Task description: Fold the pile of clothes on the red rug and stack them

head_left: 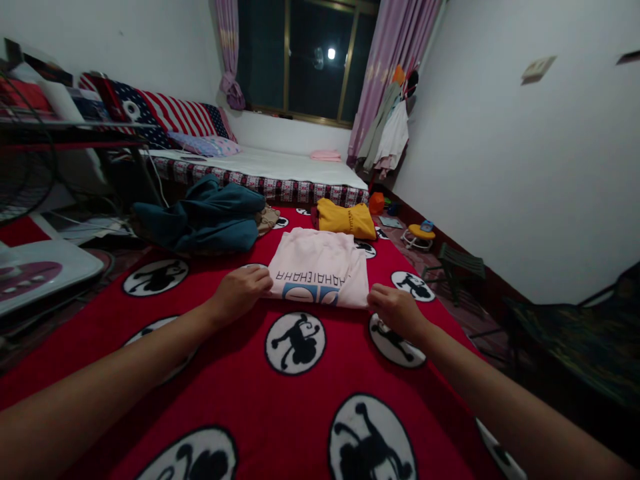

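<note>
Hands [241, 291] [396, 309] flanking folded shirt [320, 267]

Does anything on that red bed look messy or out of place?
Yes: the teal garment lies crumpled in a heap at the far left, unlike the neatly folded pink T-shirt between the left hand and right hand.

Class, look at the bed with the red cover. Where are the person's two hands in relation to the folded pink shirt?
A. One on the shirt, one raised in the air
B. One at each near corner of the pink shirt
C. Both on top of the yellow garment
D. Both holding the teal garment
B: the left hand and the right hand sit at the near corners of the folded pink shirt.
</note>
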{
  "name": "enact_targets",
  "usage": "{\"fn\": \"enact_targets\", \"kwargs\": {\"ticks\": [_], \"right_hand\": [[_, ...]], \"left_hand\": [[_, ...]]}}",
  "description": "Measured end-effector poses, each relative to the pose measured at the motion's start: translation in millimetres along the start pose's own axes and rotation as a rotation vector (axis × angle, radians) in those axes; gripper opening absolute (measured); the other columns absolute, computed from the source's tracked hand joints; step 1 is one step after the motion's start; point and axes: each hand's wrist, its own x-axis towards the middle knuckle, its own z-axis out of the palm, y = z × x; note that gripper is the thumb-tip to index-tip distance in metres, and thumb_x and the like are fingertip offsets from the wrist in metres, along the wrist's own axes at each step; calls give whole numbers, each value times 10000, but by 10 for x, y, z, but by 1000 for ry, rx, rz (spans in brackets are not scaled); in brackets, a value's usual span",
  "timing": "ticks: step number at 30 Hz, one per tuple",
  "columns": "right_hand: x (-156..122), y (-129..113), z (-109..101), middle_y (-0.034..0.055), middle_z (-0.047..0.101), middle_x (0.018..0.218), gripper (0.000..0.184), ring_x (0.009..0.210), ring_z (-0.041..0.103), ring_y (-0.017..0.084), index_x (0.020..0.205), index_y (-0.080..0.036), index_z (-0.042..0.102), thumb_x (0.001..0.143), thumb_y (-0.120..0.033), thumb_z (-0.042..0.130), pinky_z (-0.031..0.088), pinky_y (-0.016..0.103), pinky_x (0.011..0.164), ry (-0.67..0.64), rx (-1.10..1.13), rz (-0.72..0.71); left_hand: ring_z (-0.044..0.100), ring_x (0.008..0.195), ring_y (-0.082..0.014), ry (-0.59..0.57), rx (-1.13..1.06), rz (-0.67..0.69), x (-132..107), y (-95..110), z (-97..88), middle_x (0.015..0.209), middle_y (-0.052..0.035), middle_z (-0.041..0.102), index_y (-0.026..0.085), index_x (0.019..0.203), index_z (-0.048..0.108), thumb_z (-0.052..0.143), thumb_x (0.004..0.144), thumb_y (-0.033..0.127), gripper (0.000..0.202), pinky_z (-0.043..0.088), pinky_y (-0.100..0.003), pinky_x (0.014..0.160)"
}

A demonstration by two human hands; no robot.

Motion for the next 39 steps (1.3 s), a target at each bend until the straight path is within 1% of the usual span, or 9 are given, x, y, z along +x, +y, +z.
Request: {"fn": "enact_targets", "kwargs": {"ticks": [7,12,15,19,25,28,31,34,39], "right_hand": [[-45,335,-230,66,619,840,267,749,531,151,792,-179,624,946,-211,408,305,251,649,72,-57,15],[-150,199,-81,35,625,774,202,683,542,140,756,-194,637,880,-165,480,296,249,602,-92,21,6],[-95,97,-78,5,650,733,132,648,564,137,735,-216,650,788,-142,556,293,240,569,-194,146,164],[244,120,-136,38,703,820,122,707,610,167,844,-205,680,778,-262,595,358,247,594,-110,275,430],[688,149,133,91,713,768,204,712,635,195,720,-165,696,792,-292,553,348,259,564,-137,273,668],[698,111,278,83,715,767,210,711,643,190,728,-169,697,790,-288,536,362,252,572,-97,334,706],[647,101,343,95,720,800,212,758,655,206,764,-171,697,799,-308,540,384,262,607,-38,327,730],[615,111,368,96,720,798,214,773,661,215,758,-181,693,807,-337,556,391,272,631,-23,323,719],[613,112,402,69,713,762,185,747,654,202,719,-192,677,785,-332,574,390,267,638,-3,374,726]], "left_hand": [[523,844,-213,57,70,-87,23,-248,-188,880,-64,622,183,826,611,496,892,167,134,393,-301,650],[539,814,-201,-93,-64,-26,-47,-111,-154,817,-56,622,186,744,623,578,862,201,128,408,-291,670],[564,821,-198,-130,-151,-24,7,45,-238,840,-55,635,189,749,656,616,853,298,156,431,-306,722],[595,970,-208,-63,-344,-27,340,220,-309,1066,-72,646,199,1008,683,507,918,386,273,454,-327,857],[464,1279,-205,-98,-561,47,1148,403,167,1333,-78,564,180,1259,583,376,977,321,378,342,-320,1081],[487,1249,-200,-50,-491,-65,1510,461,414,1355,-87,539,187,1292,556,433,949,243,369,374,-298,1047],[524,1178,-239,2,-367,-277,1777,459,568,1289,-127,573,173,1261,574,491,922,241,355,414,-339,987],[537,1117,-312,-1,-318,-376,1956,403,687,1149,-178,625,123,1140,645,586,870,301,330,421,-416,943],[578,1008,-301,-4,-291,-464,2115,309,826,991,-110,674,214,976,724,655,810,376,242,438,-386,866]]}}
